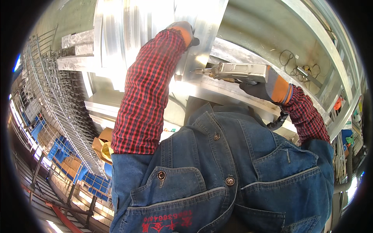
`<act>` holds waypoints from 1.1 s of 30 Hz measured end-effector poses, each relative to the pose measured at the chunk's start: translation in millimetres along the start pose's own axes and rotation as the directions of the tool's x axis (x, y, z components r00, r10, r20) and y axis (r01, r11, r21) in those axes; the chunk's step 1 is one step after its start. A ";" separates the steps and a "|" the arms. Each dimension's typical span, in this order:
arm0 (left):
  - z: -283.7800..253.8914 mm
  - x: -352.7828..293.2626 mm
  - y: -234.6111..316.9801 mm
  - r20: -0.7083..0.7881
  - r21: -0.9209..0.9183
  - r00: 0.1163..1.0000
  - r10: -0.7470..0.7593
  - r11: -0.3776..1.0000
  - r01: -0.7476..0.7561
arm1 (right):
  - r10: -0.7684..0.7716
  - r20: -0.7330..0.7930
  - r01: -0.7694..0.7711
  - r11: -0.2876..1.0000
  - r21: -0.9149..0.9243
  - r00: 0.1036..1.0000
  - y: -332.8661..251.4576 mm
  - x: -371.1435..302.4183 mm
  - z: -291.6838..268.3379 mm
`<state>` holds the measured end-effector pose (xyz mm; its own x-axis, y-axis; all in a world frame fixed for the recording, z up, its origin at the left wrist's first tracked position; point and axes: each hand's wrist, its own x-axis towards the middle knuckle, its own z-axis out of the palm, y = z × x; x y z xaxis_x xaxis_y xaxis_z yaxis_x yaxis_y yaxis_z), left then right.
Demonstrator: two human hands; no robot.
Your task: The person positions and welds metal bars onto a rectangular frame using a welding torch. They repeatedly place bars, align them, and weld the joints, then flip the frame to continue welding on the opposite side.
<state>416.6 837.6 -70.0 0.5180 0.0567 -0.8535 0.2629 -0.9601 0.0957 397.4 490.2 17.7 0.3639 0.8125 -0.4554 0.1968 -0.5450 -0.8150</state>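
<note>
My left hand (184, 32), in an orange and grey work glove, rests on a shiny bent sheet-metal piece (203, 33) at the upper middle. Its thumb shows at the right side, while the other fingers are mostly hidden by the back of the hand. My right hand (269, 87), gloved in orange and black, is wrapped round a silver hand-held tool (243, 72) with a boxy body. The tool's narrow tip points left and lies at the lower end of the metal piece; whether it touches cannot be made out.
Long folded metal panels (136, 29) lie side by side at upper left, bright with glare. Stacked wire racks (64, 108) stand on the left, with a cardboard box (103, 141) near my left elbow. A cable (289, 58) lies on the floor at right, beside long metal frames (316, 29).
</note>
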 end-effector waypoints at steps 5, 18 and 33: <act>-0.1 -1.6 -2.0 0.035 -0.131 0.999 -0.015 0.991 0.020 | 0.001 -0.093 0.019 0.976 0.217 0.996 7.7 -3.2 -6.6; 25.7 59.6 -17.2 0.059 0.416 0.981 0.184 0.889 -0.192 | 0.175 0.026 -0.176 0.982 0.071 0.984 -10.4 3.2 -25.9; -8.6 -17.1 6.6 0.004 -0.215 0.997 0.077 0.974 -0.074 | 0.093 0.048 -0.100 0.978 0.185 0.995 -0.9 -2.5 -21.3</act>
<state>416.5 832.6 -50.4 0.5335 -0.0181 -0.8456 0.3925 -0.8803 0.2665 415.7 484.3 27.2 0.3368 0.7675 -0.5455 -0.0119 -0.5758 -0.8175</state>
